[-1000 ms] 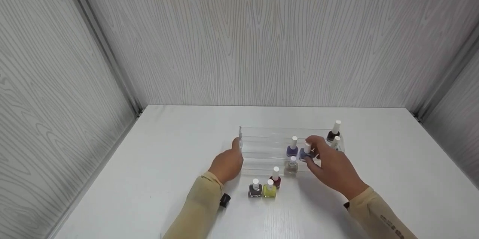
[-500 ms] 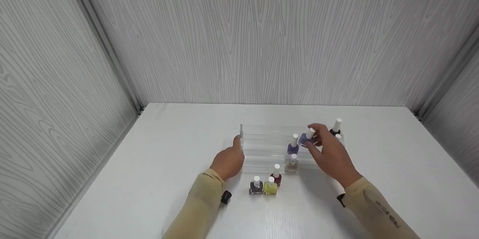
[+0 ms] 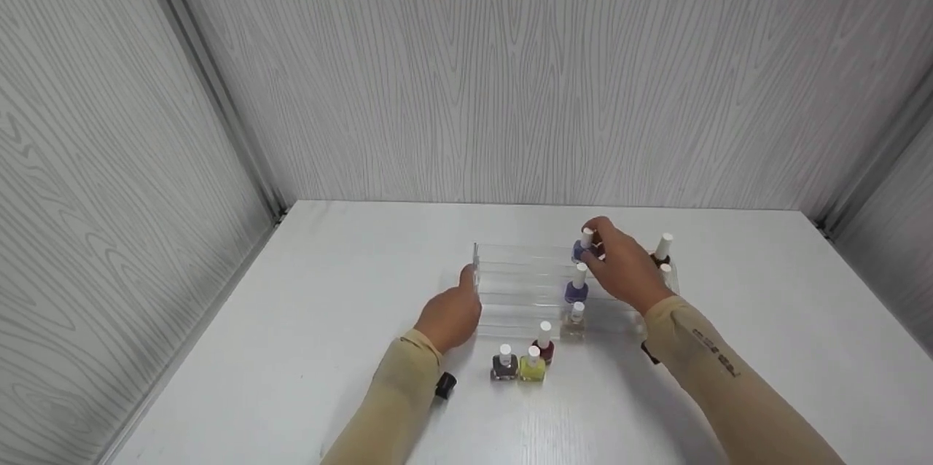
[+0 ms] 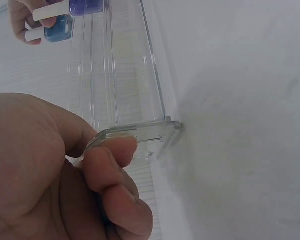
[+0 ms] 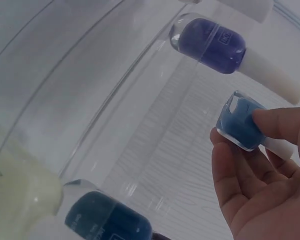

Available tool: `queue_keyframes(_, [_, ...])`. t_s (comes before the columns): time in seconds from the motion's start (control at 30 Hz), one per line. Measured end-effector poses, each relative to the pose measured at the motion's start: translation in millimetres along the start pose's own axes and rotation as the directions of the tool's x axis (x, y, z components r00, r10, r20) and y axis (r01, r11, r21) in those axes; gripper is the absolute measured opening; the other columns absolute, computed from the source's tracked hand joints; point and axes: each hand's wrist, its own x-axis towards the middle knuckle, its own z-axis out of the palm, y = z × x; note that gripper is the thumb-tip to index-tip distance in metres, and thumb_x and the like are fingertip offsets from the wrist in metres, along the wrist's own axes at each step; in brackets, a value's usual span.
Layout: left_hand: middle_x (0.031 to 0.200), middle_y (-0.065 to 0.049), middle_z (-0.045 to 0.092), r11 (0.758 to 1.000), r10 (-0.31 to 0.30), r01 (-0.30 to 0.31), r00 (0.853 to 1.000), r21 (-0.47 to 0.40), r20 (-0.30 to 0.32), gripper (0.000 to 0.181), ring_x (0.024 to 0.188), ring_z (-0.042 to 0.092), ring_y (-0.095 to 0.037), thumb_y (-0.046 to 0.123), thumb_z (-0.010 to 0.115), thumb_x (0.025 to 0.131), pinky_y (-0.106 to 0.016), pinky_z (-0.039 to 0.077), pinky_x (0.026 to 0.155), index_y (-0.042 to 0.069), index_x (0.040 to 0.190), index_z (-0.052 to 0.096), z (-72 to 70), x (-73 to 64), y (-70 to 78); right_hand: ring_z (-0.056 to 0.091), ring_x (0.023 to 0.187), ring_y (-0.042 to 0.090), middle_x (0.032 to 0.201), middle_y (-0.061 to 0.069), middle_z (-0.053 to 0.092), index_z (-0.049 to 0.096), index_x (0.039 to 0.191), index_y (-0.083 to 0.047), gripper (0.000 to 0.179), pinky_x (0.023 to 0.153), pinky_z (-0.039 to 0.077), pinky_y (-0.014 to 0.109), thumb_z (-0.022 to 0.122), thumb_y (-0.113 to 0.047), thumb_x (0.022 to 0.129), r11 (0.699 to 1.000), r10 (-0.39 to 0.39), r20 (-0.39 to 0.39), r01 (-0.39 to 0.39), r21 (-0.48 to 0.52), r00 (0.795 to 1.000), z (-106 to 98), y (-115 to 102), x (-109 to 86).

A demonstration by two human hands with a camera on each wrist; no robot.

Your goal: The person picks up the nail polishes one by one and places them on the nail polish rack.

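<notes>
My left hand [image 3: 448, 315] holds the left end panel of a clear stepped acrylic rack [image 3: 514, 299]; in the left wrist view its thumb and fingers pinch that panel's edge. Over the rack's back tier, my right hand [image 3: 623, 268] pinches a blue nail polish bottle [image 5: 240, 120] with a white cap, thumb on one side of the glass. Just in front of it, a purple nail polish bottle [image 3: 576, 292] stands on a middle tier. A nearly colourless bottle [image 3: 574, 324] sits on the front tier. The right wrist view also has a teal bottle [image 5: 107, 217] and a pale yellow one [image 5: 20, 195].
Before the rack, a grey bottle [image 3: 504, 369], a yellow bottle [image 3: 533, 369] and a dark red bottle [image 3: 545, 350] stand close together on the white table [image 3: 350, 268]. A dark bottle [image 3: 661, 259] is at the rack's back right. Wood-grain panels [image 3: 510, 71] enclose the table.
My right hand has carried the blue bottle up from beside the purple one, then back and left to the rear tier. The left hand keeps its grip on the rack.
</notes>
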Motion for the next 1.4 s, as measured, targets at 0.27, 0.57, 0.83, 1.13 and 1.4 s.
queue_keyframes(0.27, [0.07, -0.012, 0.066, 0.999, 0.042, -0.042, 0.999, 0.017, -0.017, 0.056, 0.054, 0.06, -0.019, 0.011, 0.051, 0.107, -0.036, 0.051, 0.053, -0.013, 0.153, 0.028, -0.3, -3.2, -0.1, 0.067, 0.113, 0.03, 0.121, 0.014, 0.068, 0.05, 0.136, -0.008, 0.036, 0.094, 0.054, 0.05, 0.064, -0.011, 0.103, 1.0, 0.008, 0.069, -0.01, 0.028, 0.998, 6.1, 7.8, 5.1])
queue_keyframes(0.57, [0.069, -0.014, 0.067, 0.996, 0.059, -0.056, 0.998, 0.075, -0.033, 0.058, 0.052, 0.062, -0.019, 0.008, 0.054, 0.105, -0.034, 0.051, 0.049, -0.015, 0.152, 0.027, 0.1, -5.2, -4.7, 0.066, 0.115, 0.032, 0.12, 0.014, 0.07, 0.058, 0.133, -0.006, 0.03, 0.1, 0.051, 0.052, 0.06, -0.004, 0.103, 0.998, -0.058, 0.163, 0.052, 0.04, 0.985, 11.2, 8.4, 8.3])
queue_keyframes(0.83, [0.066, -0.013, 0.066, 0.994, 0.077, -0.072, 0.995, 0.086, -0.06, 0.056, 0.05, 0.06, -0.019, 0.008, 0.053, 0.105, -0.034, 0.05, 0.048, -0.016, 0.15, 0.03, 1.3, -5.4, -5.8, 0.062, 0.125, 0.038, 0.132, 0.018, 0.066, 0.054, 0.141, -0.002, 0.039, 0.107, 0.047, 0.054, 0.059, -0.005, 0.103, 0.994, -0.105, 0.207, 0.103, 0.022, 0.973, 1.3, 13.1, 5.0])
queue_keyframes(1.13, [0.066, -0.013, 0.065, 0.993, 0.068, -0.063, 0.996, 0.101, -0.051, 0.056, 0.05, 0.059, -0.019, 0.009, 0.053, 0.106, -0.034, 0.05, 0.048, -0.016, 0.15, 0.031, 0.8, -5.7, -6.4, 0.063, 0.123, 0.034, 0.129, 0.015, 0.066, 0.056, 0.136, -0.003, 0.033, 0.106, 0.049, 0.05, 0.057, 0.0, 0.103, 0.99, -0.114, 0.053, 0.109, 0.091, 0.992, -23.1, -2.1, -14.2])
queue_keyframes(1.4, [0.069, -0.014, 0.068, 0.997, 0.055, -0.052, 0.998, 0.062, -0.042, 0.056, 0.052, 0.061, -0.019, 0.008, 0.051, 0.107, -0.032, 0.051, 0.049, -0.016, 0.152, 0.028, -2.6, -5.6, -6.3, 0.067, 0.108, 0.018, 0.117, 0.002, 0.069, 0.064, 0.123, -0.008, 0.024, 0.093, 0.056, 0.037, 0.063, 0.001, 0.1, 0.95, -0.297, -0.103, 0.304, 0.064, 0.949, -28.1, -17.3, -43.3])
